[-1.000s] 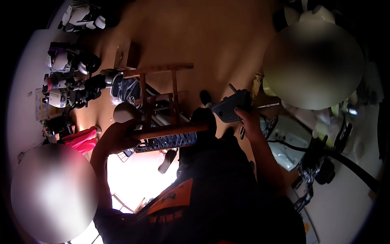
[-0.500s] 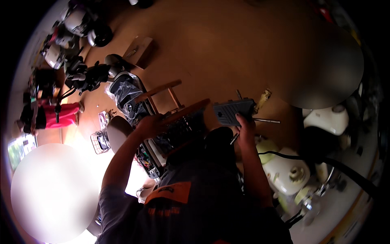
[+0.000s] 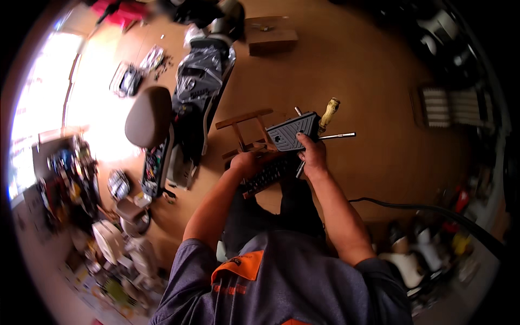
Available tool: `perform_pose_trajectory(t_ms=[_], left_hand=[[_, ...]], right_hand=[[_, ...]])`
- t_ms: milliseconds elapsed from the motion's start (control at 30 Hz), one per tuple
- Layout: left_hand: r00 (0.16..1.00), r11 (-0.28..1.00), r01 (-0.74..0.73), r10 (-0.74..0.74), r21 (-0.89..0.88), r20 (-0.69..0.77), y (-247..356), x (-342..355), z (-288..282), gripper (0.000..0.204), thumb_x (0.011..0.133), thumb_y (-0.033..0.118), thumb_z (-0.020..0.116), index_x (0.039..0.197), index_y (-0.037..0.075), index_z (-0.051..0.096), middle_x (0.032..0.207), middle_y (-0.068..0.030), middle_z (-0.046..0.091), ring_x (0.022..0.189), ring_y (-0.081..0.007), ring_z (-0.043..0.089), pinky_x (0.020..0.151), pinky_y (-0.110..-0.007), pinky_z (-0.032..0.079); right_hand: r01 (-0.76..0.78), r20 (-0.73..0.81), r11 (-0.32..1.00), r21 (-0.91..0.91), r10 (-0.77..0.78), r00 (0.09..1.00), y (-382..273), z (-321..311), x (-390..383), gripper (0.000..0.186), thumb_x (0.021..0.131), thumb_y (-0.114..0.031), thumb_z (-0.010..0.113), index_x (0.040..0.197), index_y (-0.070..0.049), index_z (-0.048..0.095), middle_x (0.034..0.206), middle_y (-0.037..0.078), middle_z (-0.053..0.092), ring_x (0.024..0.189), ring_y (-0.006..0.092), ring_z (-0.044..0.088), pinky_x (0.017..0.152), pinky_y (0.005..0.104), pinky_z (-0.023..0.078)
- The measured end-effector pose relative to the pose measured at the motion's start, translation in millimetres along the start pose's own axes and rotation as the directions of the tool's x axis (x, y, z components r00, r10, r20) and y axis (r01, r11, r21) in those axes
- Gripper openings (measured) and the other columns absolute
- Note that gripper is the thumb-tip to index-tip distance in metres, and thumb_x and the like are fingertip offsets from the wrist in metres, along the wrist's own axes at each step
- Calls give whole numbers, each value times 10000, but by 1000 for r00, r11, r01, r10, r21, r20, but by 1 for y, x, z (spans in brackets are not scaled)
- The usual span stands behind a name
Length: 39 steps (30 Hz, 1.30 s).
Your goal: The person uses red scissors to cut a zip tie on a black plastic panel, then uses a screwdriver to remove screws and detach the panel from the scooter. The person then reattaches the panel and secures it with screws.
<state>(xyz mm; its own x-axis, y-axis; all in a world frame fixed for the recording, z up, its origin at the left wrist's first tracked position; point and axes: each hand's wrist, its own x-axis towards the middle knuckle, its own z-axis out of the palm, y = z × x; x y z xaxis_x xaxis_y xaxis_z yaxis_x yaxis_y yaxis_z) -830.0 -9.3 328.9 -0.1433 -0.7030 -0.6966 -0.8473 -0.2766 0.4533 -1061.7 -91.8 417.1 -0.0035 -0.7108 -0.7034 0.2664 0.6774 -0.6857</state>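
Observation:
My left hand [image 3: 246,164] is closed on the frame of a small wooden stool [image 3: 253,115], whose seat looks dark and woven. In my right hand [image 3: 314,155], the thumb presses on a grey ribbed plastic panel [image 3: 290,132]. A yellow-handled screwdriver [image 3: 329,115] and a metal T-shaped wrench [image 3: 341,135] stick out beside the panel, held in the same hand. Fingers under the panel are hidden. Panel and stool overlap in the picture; whether they touch I cannot tell.
A partly stripped scooter [image 3: 203,76] with a brown seat [image 3: 148,116] stands to the left. Beyond it lies a cardboard box [image 3: 272,40]. Assorted parts [image 3: 122,260] crowd the lower left. A black cable [image 3: 401,205] runs at right, near a striped cushioned seat [image 3: 449,107].
My view has turned, so the scooter and box sit elsewhere in the picture. My hands are closer together, still holding the stool and the panel with tools.

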Motion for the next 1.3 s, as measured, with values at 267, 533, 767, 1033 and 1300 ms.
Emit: perform_pose_trajectory(t_ms=[267,533,767,1033,1300], left_hand=[[977,920,213,-200,-330,73,-40,19,79,465,945,496,622,1316,232,714,1208,-151,751,1157,-355,699,979,-462,557],[936,850,321,-216,-418,278,-119,94,204,518,819,335,735,1318,198,703,1221,-176,743,1154,-344,701,981,-468,555],[977,782,199,-112,-591,181,-179,122,271,567,752,364,813,1285,205,704,1020,-156,769,976,-370,728,890,-466,565],[887,108,455,-149,-884,438,-255,114,304,544,751,83,848,1274,20,713,973,-31,733,896,-114,673,815,-283,554],[929,539,277,60,-795,365,-190,148,387,753,765,305,859,1460,126,631,1132,-128,758,1021,-239,721,948,-351,540]], right_hand=[[-44,89,985,-165,59,994,45,68,57,190,870,-201,795,1001,-116,686,865,-48,646,616,50,513,477,233,329],[-95,110,963,-252,126,986,160,87,150,205,892,-188,768,1037,-122,639,878,-38,624,560,49,469,456,231,337],[-284,113,824,-491,384,916,252,19,241,193,876,-177,783,1001,-148,639,832,-70,610,587,33,483,462,207,338],[-290,247,775,-562,492,835,274,-28,270,257,847,-158,781,1052,-96,639,830,-49,608,614,36,520,506,219,389],[-372,309,798,-473,546,779,274,-18,276,401,831,-132,800,1194,-39,656,976,-5,685,844,93,647,760,270,538]])
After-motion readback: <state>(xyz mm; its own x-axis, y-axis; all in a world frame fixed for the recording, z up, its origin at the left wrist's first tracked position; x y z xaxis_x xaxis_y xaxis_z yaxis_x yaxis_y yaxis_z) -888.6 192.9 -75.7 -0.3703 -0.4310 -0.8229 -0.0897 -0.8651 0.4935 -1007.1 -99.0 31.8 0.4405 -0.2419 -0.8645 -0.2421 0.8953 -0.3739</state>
